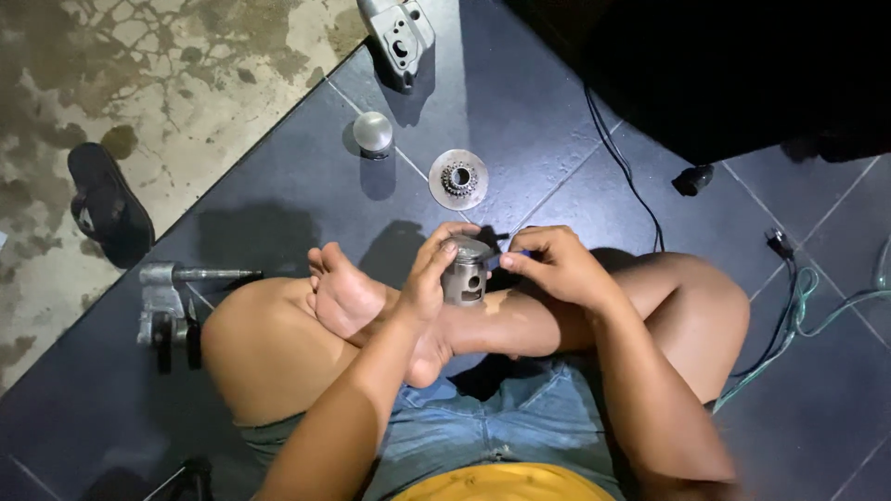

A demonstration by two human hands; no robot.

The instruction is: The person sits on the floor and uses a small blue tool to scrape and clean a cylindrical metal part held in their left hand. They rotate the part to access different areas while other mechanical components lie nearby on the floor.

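Left hand (429,278) grasps a grey metal piston (466,271) above crossed legs; right hand (555,264) pinches its rim, fingers clenched.

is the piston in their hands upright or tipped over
Upright: the piston stands crown up, its side pin hole facing the camera, with the left hand wrapped around it and the right hand pinching at its top edge.

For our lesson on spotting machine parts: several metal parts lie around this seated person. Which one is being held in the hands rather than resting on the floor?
The grey cylindrical piston, gripped by the left hand above the crossed legs. The toothed disc, the round dome and the others lie on the tiles.
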